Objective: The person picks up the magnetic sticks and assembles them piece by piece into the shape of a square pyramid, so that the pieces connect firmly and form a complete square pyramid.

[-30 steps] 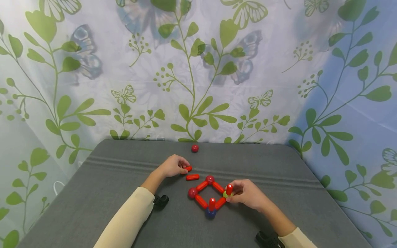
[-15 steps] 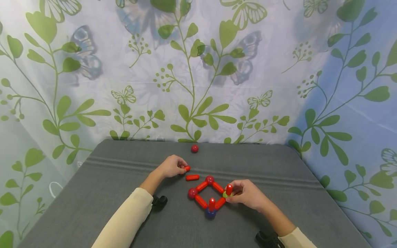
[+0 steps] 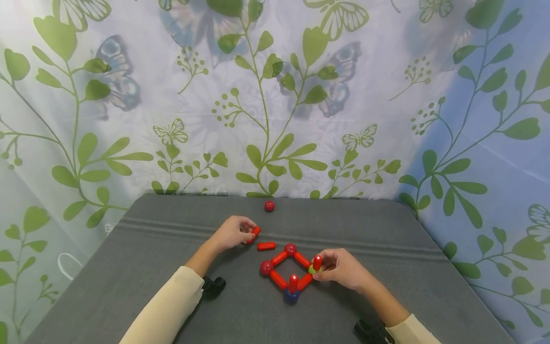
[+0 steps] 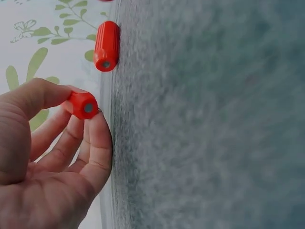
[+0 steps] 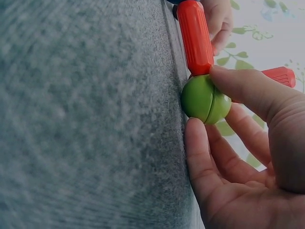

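Between thumb and fingers my left hand [image 3: 232, 233] pinches a red magnetic rod [image 4: 82, 104], its metal end facing the left wrist camera. Another red rod [image 3: 266, 246] lies on the table close by. To the right, red rods and balls form a four-sided frame, with a red ball [image 3: 267, 267] at its left corner and a blue ball [image 3: 291, 295] at the near one. One rod [image 3: 293, 283] stands upright on the blue ball. My right hand [image 3: 342, 269] holds the green ball [image 5: 205, 99] at the right corner, which also bears an upright rod [image 3: 317, 262].
A loose red ball [image 3: 269, 206] sits near the back edge of the grey table [image 3: 172, 286]. Behind the table hangs a curtain [image 3: 275, 95] printed with leaves and butterflies. Black straps are on both wrists.
My left hand has drawn slightly left with the red rod, which has turned from lying nearly level to slanting. The right hand and the frame have stayed in place.
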The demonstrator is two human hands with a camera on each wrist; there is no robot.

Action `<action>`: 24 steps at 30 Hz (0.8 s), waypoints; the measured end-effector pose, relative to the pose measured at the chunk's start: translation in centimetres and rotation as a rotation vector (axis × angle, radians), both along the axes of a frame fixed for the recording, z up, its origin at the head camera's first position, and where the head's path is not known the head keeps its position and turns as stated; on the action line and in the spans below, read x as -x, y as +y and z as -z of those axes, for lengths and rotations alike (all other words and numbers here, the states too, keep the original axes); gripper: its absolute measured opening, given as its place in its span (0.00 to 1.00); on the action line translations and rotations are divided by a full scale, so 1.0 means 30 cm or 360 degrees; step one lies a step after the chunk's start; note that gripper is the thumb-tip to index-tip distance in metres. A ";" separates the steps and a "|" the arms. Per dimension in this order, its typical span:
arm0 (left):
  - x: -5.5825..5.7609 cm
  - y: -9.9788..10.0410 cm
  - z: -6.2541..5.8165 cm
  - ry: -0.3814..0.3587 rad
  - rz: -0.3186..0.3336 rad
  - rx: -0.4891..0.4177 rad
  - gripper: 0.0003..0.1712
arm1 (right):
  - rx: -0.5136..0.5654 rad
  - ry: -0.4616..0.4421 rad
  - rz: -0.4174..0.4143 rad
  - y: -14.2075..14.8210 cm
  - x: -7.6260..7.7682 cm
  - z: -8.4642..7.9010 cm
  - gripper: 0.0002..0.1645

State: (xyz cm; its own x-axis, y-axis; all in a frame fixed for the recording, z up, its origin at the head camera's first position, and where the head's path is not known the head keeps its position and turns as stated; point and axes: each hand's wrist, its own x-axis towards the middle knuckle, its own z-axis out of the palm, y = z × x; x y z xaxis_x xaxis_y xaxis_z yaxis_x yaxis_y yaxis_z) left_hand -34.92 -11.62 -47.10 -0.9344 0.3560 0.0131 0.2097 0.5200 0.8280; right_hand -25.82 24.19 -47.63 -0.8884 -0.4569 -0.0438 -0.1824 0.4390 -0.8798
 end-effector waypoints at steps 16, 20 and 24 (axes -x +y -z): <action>-0.134 0.035 -0.036 0.0068 0.0135 -0.0289 0.15 | -0.0060 0.0052 0.0009 0.002 0.005 -0.008 0.16; -0.164 0.043 -0.037 0.0065 0.0188 -0.0316 0.15 | -0.0057 0.0041 0.0010 0.003 0.006 -0.009 0.16; -0.184 0.046 -0.032 0.0048 0.0247 -0.0382 0.15 | -0.0055 0.0041 0.0009 0.004 0.008 -0.007 0.16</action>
